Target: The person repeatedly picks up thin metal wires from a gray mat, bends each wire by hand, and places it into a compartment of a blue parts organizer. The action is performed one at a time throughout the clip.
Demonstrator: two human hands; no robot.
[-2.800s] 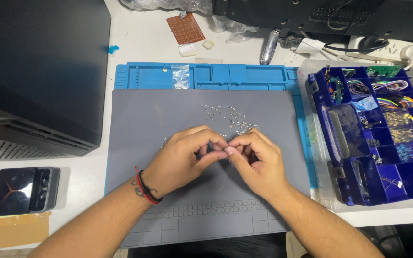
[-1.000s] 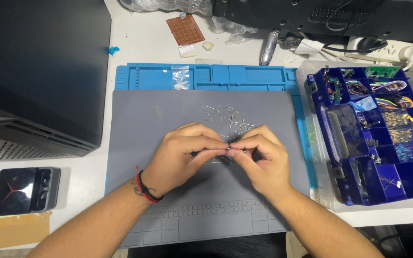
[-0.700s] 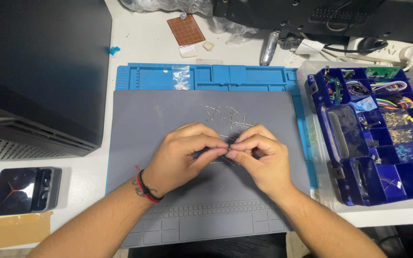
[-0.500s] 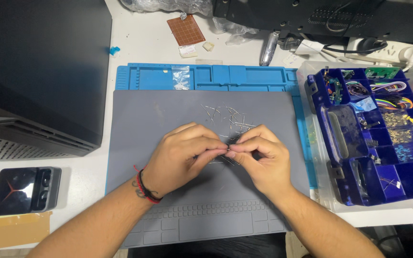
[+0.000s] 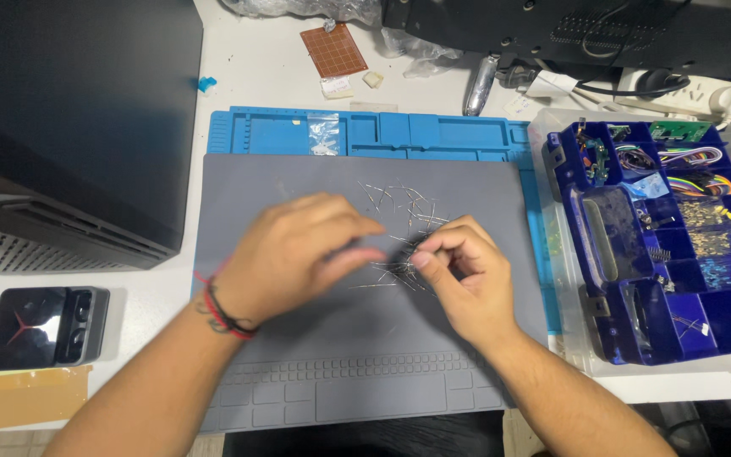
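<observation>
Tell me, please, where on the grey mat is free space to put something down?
Bare: the grey mat strip left of the left hand, and the front edge near its grooves. Crowded: the thin wire pins scattered between both hands, beside the right hand.

View: single head-worn camera, looking steeply down onto a white desk (image 5: 255,59)
Facing: away from the wearer, forearms entering from the bottom edge
Centre: grey work mat (image 5: 365,372) fills mid-frame, left hand (image 5: 298,254) and right hand (image 5: 463,275) meeting over it
Distance: close, about arm's reach from the mat
Edges: dark case (image 5: 69,127) at left, blue compartment box (image 5: 670,245) at right
Shared view: none, only one camera covers the scene
</observation>
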